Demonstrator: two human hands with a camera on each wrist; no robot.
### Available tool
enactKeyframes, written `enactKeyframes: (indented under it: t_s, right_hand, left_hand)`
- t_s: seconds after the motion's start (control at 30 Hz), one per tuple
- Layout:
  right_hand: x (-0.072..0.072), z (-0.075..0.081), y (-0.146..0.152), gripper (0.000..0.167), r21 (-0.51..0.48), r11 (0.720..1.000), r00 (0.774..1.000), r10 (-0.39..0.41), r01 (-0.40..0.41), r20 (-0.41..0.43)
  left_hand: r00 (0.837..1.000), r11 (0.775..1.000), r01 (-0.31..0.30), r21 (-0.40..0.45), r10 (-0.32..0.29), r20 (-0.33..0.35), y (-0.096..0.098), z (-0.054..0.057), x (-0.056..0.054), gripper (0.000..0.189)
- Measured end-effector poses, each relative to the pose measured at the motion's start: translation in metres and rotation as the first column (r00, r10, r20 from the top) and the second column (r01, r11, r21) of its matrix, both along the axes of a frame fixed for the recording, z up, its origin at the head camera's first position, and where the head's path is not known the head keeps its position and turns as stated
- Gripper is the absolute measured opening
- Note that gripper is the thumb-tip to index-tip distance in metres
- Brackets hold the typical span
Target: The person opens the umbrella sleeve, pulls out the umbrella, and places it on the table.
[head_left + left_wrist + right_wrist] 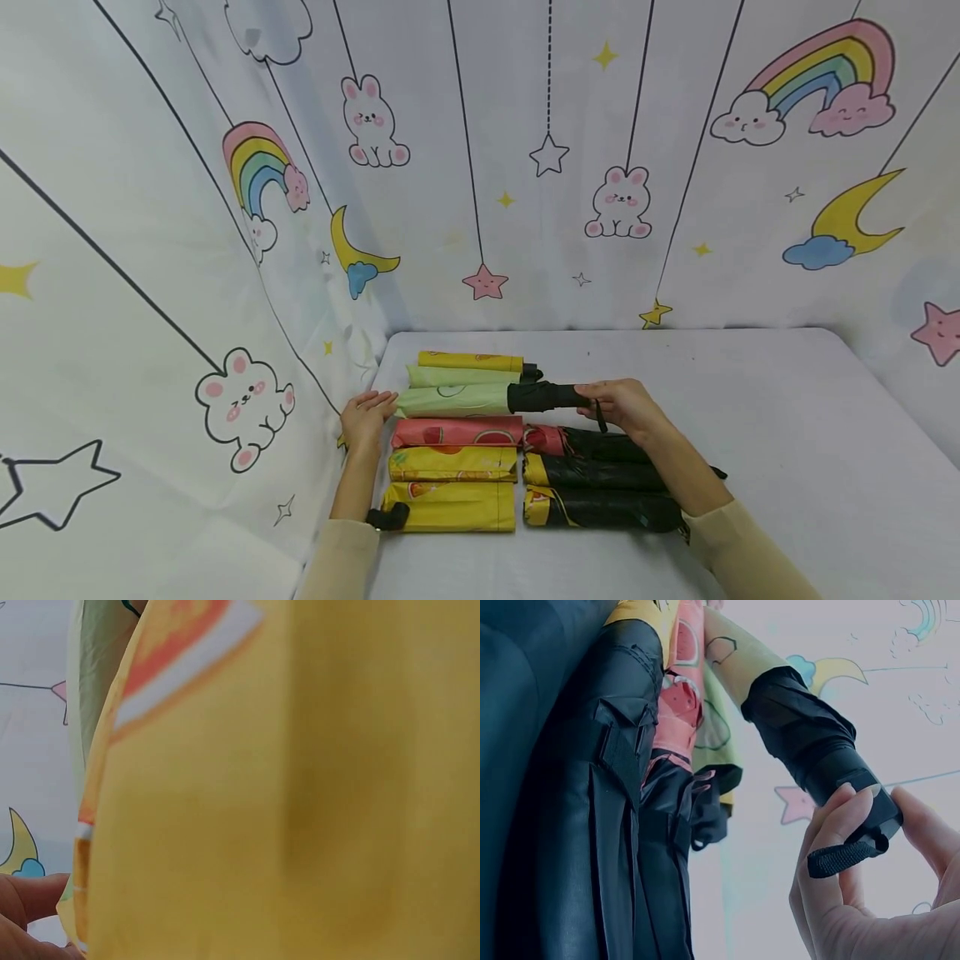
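A folded umbrella (543,396) with a black handle lies level above the table, most of its length inside a pale green sleeve (453,401). My right hand (618,406) pinches the end of its handle between thumb and fingers; a black wrist strap (844,857) hangs there. At the other end, my left hand (369,414) holds the tip of the sleeve with its fingertips. In the left wrist view a yellow sleeve (202,825) hides most of that grip, and only part of the left thumb (45,894) and a finger show.
Beyond lie a yellow umbrella (468,360) and a green one (465,377). Nearer are a pink sleeve (457,431) and two yellow sleeves (453,464), with black folded umbrellas (600,473) to their right. A patterned curtain (517,217) stands behind the white table (787,433).
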State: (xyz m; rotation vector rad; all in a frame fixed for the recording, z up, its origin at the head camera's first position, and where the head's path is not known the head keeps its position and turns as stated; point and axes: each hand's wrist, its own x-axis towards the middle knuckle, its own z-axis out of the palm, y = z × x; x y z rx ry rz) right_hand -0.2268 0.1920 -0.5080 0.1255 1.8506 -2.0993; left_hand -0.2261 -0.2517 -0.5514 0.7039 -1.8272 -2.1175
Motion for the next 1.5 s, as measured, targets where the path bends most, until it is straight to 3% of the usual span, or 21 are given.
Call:
enactKeyframes:
  t_s: [0.63,1.07,1.5]
  right_hand:
    - [0.004,0.002,0.01,0.008,-0.013,1.0,1.0,0.018,-0.018,-0.006]
    - [0.007,0.006,0.014,0.012,0.039,0.999,0.999,0.034,-0.033,-0.027]
    - [0.01,0.006,0.019,0.01,-0.004,0.999,0.999,0.035,-0.035,-0.036]
  left_hand:
    - [1.0,1.0,0.005,0.019,-0.005,0.007,0.0,-0.001,0.0,0.055]
    - [1.0,0.998,0.029,0.062,-0.029,-0.011,-0.001,-0.002,0.002,0.058]
    - [1.0,0.998,0.03,0.056,-0.029,-0.004,-0.002,-0.004,0.001,0.056]
